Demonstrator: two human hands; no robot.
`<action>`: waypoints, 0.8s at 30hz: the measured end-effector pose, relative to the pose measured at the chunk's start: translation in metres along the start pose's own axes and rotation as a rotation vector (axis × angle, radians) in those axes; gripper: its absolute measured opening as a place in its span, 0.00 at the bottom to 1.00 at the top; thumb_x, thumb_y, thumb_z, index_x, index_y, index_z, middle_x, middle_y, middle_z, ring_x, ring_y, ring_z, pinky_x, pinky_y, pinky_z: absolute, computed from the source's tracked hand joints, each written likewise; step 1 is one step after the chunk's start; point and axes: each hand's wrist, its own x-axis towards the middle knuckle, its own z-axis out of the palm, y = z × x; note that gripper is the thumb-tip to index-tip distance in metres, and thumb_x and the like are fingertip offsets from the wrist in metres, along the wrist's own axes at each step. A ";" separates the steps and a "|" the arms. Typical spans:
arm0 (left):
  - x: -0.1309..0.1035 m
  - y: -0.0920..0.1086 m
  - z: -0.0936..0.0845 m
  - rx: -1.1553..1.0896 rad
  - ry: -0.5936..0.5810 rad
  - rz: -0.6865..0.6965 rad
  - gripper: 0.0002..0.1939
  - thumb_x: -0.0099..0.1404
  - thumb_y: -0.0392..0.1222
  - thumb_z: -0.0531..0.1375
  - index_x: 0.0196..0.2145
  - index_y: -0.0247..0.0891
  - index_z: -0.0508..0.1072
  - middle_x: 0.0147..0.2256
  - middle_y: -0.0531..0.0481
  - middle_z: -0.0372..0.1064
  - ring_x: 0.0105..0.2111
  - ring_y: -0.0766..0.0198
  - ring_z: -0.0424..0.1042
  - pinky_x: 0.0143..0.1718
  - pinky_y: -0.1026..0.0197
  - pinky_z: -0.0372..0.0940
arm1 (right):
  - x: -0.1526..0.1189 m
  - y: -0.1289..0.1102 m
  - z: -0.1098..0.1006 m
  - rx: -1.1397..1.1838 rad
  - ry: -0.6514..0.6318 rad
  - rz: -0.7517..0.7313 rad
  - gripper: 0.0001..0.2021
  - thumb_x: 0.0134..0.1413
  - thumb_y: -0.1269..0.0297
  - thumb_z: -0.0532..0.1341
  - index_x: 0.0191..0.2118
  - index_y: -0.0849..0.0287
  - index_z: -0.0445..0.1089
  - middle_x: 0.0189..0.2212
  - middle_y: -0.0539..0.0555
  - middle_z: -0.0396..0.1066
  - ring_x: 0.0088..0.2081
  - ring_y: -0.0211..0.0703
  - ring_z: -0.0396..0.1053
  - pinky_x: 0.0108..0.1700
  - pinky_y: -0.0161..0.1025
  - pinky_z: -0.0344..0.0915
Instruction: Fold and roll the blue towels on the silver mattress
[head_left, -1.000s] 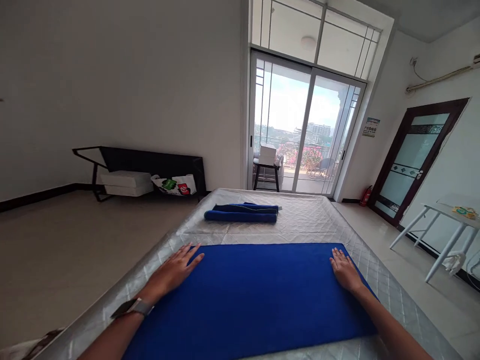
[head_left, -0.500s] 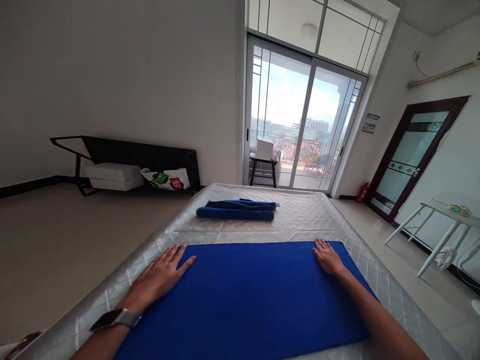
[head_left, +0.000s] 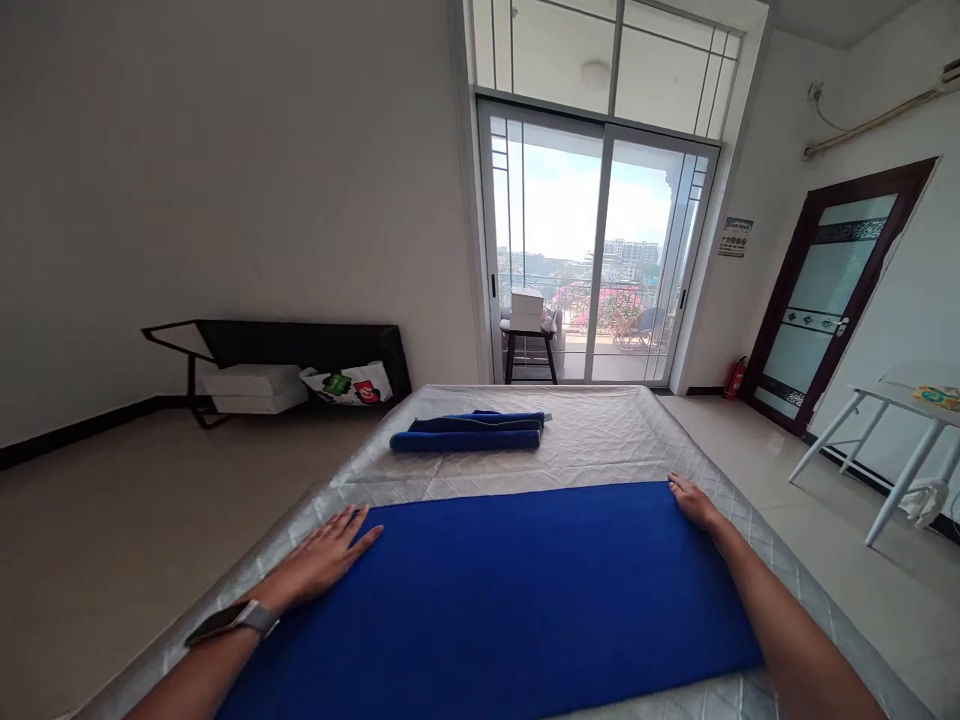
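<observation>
A blue cloth (head_left: 495,590), spread out in a flat rectangle, covers the near part of a quilted silver-grey mattress (head_left: 600,425). My left hand (head_left: 326,553) lies on the cloth's far left corner and edge, fingers stretched out and thumb apart; its wrist wears a watch. At the far right corner is my right hand (head_left: 694,502), its fingers close together over the cloth's edge and seemingly closed on it. The corner itself is hidden beneath that hand. Farther back on the mattress lies a folded, rolled dark blue cloth bundle (head_left: 469,432), touched by neither hand.
Along the left wall stands a black-framed bench (head_left: 300,345) with white boxes (head_left: 255,388) and a printed bag (head_left: 349,384). Behind the mattress are glass sliding doors (head_left: 600,250). To the right are a white table (head_left: 900,400), a fire extinguisher (head_left: 735,378) and a dark-framed door (head_left: 832,300).
My right hand has slid right, from flat on the blue cloth to its far right corner, and its fingers have drawn together. My left hand stays at the left edge. The view has tilted slightly.
</observation>
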 end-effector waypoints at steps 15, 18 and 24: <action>-0.068 0.469 -0.067 -0.268 0.027 0.946 0.15 0.63 0.55 0.60 0.39 0.42 0.75 0.34 0.46 0.76 0.33 0.56 0.77 0.26 0.60 0.63 | 0.006 0.005 -0.007 0.124 0.117 0.079 0.18 0.53 0.64 0.59 0.50 0.53 0.77 0.52 0.54 0.75 0.54 0.46 0.71 0.55 0.38 0.64; -0.064 0.516 -0.043 -0.265 0.044 0.933 0.12 0.61 0.50 0.62 0.38 0.41 0.75 0.32 0.42 0.76 0.29 0.55 0.77 0.20 0.58 0.58 | 0.008 0.006 -0.007 0.125 0.126 0.096 0.17 0.51 0.64 0.60 0.47 0.54 0.78 0.52 0.54 0.75 0.53 0.46 0.72 0.53 0.37 0.65; -0.048 0.541 -0.013 -0.335 0.009 0.824 0.06 0.60 0.45 0.63 0.35 0.45 0.77 0.32 0.44 0.78 0.26 0.57 0.76 0.18 0.58 0.53 | 0.012 0.007 -0.006 0.155 0.126 0.123 0.15 0.49 0.65 0.60 0.43 0.55 0.79 0.50 0.54 0.76 0.48 0.46 0.75 0.46 0.35 0.68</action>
